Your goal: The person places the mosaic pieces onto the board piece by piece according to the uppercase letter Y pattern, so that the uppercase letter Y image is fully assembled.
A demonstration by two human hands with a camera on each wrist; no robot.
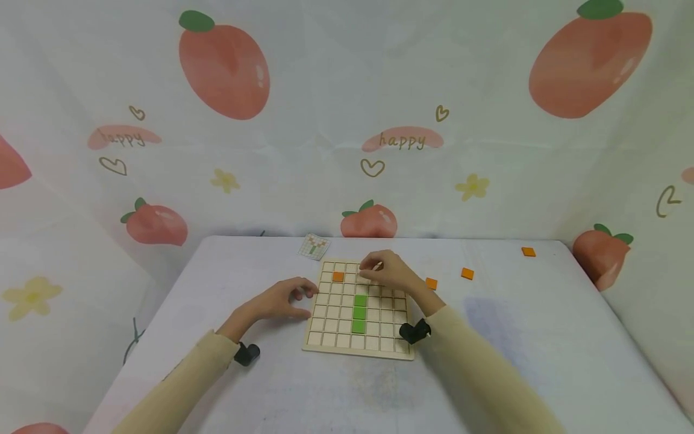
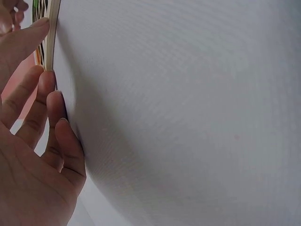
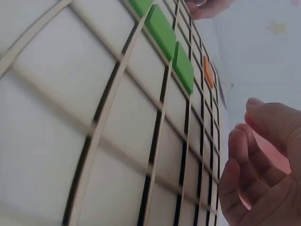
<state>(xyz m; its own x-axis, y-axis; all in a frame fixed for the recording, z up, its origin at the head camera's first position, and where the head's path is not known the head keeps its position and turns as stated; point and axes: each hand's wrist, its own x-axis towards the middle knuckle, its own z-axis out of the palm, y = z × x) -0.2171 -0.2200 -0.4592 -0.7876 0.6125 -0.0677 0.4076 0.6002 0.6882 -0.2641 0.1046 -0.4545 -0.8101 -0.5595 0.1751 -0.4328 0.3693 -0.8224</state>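
Observation:
A wooden grid board lies flat on the table, with three green square tiles in one column and an orange tile at its upper left. My left hand is at the board's left edge, thumb and fingertips spread along the rim; the left wrist view has the thumb against that edge. Over the far middle of the grid hovers my right hand, fingers loosely bent. In the right wrist view its thumb and fingers stand apart, and no tile shows between them.
Three loose orange tiles lie right of the board: one close to the right forearm, another tile farther out, and a third tile near the far edge. A small pattern card lies behind the board. A printed cloth hangs behind the table.

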